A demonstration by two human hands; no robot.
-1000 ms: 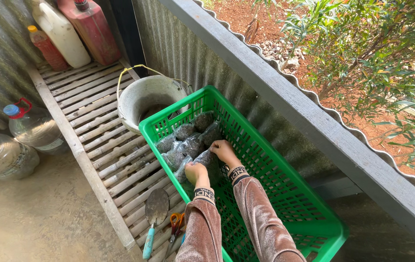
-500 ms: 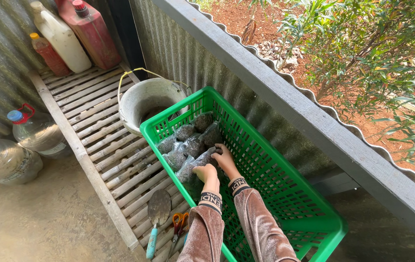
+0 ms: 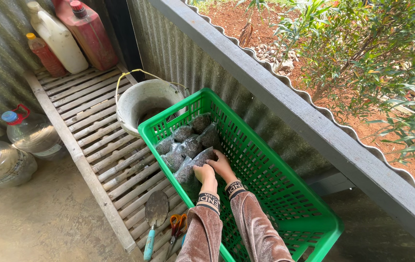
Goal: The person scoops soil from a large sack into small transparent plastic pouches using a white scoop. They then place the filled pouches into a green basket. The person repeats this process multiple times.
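A green plastic crate (image 3: 285, 170) rests on a slatted wooden rack. Several clear bags filled with dark soil (image 3: 188, 140) are packed at its far end. My left hand (image 3: 204, 173) and my right hand (image 3: 222, 165) are side by side inside the crate, both gripping the nearest soil bag (image 3: 188, 167). My sleeves are brownish velvet with dark cuffs.
A grey metal bucket (image 3: 146, 104) stands just beyond the crate. A trowel (image 3: 155, 213) and orange-handled scissors (image 3: 177, 225) lie on the slatted rack (image 3: 86, 126). Red and white jugs (image 3: 79, 34) stand at the far end, clear water bottles (image 3: 18, 145) on the left. A corrugated wall (image 3: 285, 102) runs along the right.
My two hands have come together on the nearest soil bag in the crate. The view has shifted slightly.
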